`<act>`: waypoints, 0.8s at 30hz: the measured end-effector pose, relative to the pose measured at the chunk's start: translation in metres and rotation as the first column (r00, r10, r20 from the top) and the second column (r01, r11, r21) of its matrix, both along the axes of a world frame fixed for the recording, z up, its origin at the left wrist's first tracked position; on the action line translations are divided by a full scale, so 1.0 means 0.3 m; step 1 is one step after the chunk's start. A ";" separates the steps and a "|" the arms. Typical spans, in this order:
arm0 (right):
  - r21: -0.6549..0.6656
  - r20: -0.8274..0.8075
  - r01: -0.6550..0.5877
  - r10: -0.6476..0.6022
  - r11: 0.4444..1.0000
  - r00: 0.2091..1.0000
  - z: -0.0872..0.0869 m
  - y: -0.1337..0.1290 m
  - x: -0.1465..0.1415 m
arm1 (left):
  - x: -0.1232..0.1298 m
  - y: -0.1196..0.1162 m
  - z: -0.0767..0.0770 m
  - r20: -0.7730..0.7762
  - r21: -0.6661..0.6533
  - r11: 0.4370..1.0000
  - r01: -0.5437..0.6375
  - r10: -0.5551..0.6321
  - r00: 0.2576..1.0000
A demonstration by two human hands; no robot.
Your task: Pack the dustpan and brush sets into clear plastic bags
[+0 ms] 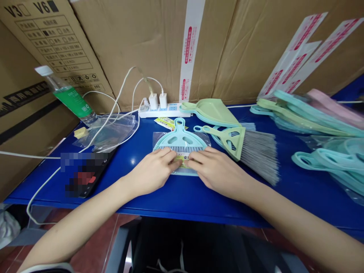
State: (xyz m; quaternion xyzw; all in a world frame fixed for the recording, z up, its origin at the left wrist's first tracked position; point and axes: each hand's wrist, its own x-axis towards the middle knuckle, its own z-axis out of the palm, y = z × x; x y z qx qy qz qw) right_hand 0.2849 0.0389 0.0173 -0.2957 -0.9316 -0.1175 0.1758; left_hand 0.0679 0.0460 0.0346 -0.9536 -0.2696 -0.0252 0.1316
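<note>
A light blue hand brush (180,137) lies with its handle pointing away from me on a light blue dustpan (185,173), both in a clear plastic bag (157,137). A yellow and white label card (184,156) shows at the bristles, partly covered by my fingers. My left hand (153,169) is closed on the left side of the bagged set, its thumb at the label. From the right, my right hand (218,171) is closed on it too, fingers curled and thumb pointing inward. My fingers hide the set's sides.
Right of my hands lie a green brush (231,140) with grey bristles and a green dustpan (214,110). Several bagged sets (327,157) pile up at the far right. A power strip (170,110), bottle (74,100), phone (92,170) and loose white cables (101,134) are behind and left.
</note>
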 end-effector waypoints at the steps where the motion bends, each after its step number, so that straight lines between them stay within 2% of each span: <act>1: -0.008 -0.003 0.006 -0.006 1.000 1.000 0.001 0.000 0.001 | -0.001 0.001 0.002 0.001 -0.010 1.000 -0.002 0.002 1.000; 6: -0.035 -0.068 -0.010 0.008 0.999 0.998 0.006 0.001 0.010 | -0.014 0.007 0.004 0.064 -0.058 0.998 0.006 -0.003 0.998; 11: -0.077 -0.042 0.012 -0.016 0.997 0.999 0.012 0.001 0.014 | -0.014 0.009 -0.001 0.069 -0.084 0.996 -0.011 0.017 0.998; 17: -0.095 -0.049 0.057 -0.062 0.994 0.997 0.018 0.006 0.021 | -0.003 0.006 0.005 0.028 -0.009 0.999 -0.042 0.043 0.999; 24: -0.092 -0.035 0.101 -0.104 0.991 0.994 0.034 0.001 0.040 | -0.008 0.004 0.038 -0.016 -0.054 0.983 -0.178 0.177 0.984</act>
